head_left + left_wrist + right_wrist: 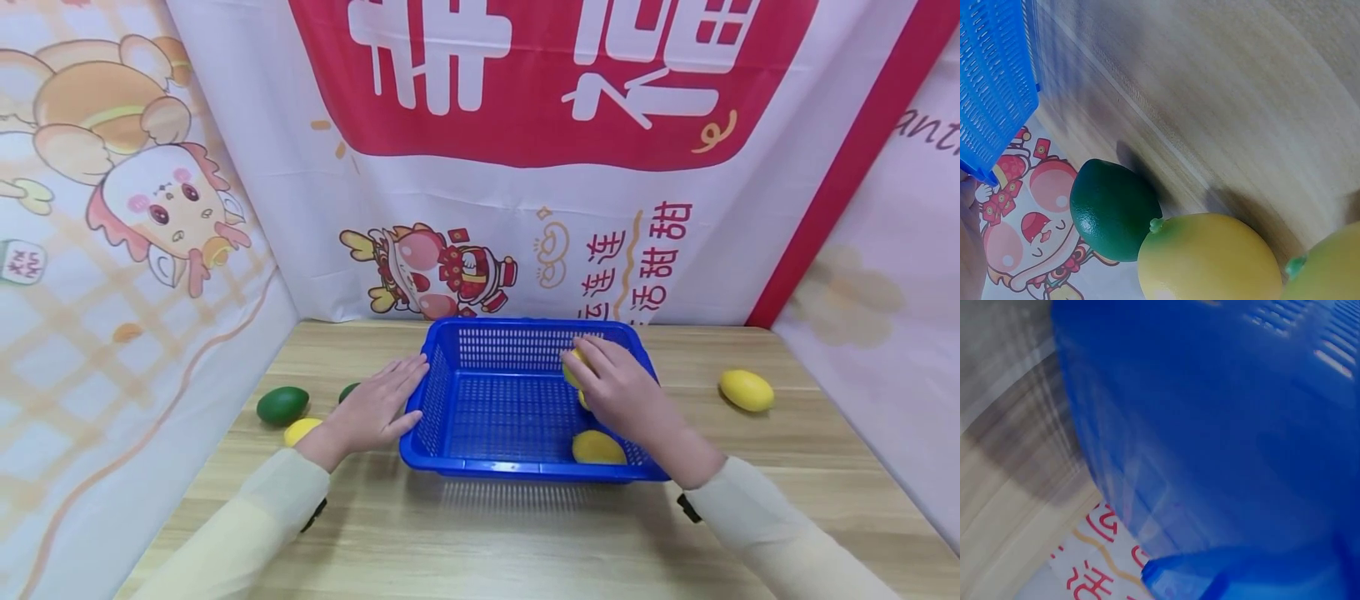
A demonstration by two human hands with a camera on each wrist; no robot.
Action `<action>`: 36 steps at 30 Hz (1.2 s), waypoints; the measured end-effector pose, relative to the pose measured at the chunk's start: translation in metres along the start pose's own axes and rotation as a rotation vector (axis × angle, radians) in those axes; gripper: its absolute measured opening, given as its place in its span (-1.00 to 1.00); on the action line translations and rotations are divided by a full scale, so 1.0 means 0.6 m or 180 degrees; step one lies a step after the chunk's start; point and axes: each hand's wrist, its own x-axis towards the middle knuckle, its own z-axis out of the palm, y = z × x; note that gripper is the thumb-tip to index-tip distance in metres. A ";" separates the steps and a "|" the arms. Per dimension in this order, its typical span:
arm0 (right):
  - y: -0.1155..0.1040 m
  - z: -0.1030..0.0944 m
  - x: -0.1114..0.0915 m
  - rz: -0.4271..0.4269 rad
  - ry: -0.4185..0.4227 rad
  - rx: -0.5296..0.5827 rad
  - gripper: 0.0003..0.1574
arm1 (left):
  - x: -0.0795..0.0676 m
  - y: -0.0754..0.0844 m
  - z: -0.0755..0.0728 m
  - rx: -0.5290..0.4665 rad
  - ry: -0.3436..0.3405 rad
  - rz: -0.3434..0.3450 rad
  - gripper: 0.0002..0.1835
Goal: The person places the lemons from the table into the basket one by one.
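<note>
A blue plastic basket with slotted walls stands on the wooden table. My left hand rests at its left rim, fingers straight and spread from the thumb. Over the basket's right side, my right hand grips a yellow lemon, largely covered by the fingers. Inside the basket, one lemon lies in the near right corner; a sliver of another yellow fruit shows below the right hand. In the right wrist view the basket wall fills most of the picture, and the hand is out of sight.
Left of the basket lie a dark green lime-like fruit, a lemon partly behind the left wrist, and another green fruit mostly hidden. A lemon sits at the right. Printed cloth hangs behind the table.
</note>
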 end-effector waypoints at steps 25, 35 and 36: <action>-0.039 0.035 0.006 0.0136 -0.0791 0.0618 -0.28 | -0.001 -0.001 0.002 -0.0011 0.0059 0.0001 -0.21; -0.042 0.037 0.006 0.0220 -0.1120 0.0761 -0.29 | 0.000 -0.001 0.001 -0.0009 0.0050 0.0015 -0.23; -0.042 0.037 0.006 0.0233 -0.1148 0.0774 -0.28 | 0.000 -0.001 0.001 -0.0009 0.0054 0.0019 -0.23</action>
